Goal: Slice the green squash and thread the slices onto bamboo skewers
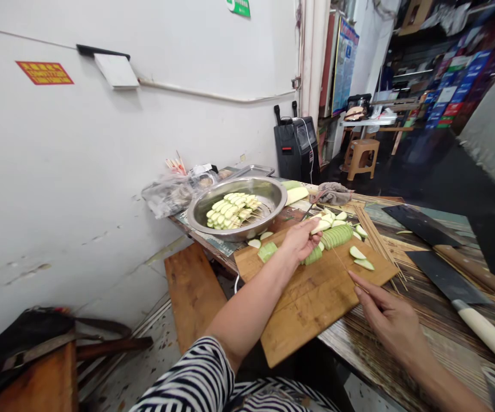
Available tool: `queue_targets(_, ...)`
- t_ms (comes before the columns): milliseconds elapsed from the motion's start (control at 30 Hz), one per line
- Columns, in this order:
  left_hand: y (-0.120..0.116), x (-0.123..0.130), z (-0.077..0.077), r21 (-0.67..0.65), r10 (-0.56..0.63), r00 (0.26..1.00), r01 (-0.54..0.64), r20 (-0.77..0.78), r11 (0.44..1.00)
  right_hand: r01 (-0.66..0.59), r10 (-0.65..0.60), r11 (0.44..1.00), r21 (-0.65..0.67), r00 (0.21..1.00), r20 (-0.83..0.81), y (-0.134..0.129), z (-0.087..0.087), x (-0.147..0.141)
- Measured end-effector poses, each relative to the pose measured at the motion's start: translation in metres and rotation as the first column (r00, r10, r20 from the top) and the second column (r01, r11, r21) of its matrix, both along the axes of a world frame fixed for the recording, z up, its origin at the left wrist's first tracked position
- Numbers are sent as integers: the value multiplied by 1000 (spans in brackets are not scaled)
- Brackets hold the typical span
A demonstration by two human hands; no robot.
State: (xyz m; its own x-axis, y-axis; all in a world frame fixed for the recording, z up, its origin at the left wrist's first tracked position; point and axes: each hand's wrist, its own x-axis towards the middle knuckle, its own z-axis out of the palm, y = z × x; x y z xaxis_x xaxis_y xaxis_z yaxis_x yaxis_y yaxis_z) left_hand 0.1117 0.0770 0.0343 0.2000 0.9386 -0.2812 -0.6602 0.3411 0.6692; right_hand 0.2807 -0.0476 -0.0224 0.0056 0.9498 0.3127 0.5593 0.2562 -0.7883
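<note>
My left hand [299,240] is closed around pale green-edged zucchini slices [321,224] above the far part of the wooden cutting board [303,312]. Between the thumb and fingers of my right hand [387,315] is a thin bamboo skewer [340,258], its far end pointing toward the slices. A fanned row of sliced zucchini [337,236] lies on the board beside my left hand, with a few loose slices [363,264] to its right. Left of the board's far edge, a steel basin [268,220] holds a heap of skewered zucchini slices [232,210].
Loose bamboo skewers [376,240] lie right of the board. Two cleavers, one dark [421,224] and one with a pale handle [490,337], rest farther right. Behind are larger zucchini pieces [296,195] and a grey cloth [334,193]. A wooden bench [193,297] stands at lower left.
</note>
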Motion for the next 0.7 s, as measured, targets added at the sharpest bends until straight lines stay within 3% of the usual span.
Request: queue_targets(700,1,1,-1,3,5,1000,-5,17,1000,-2,0,1000,-30,999,-38,-2,3,-1)
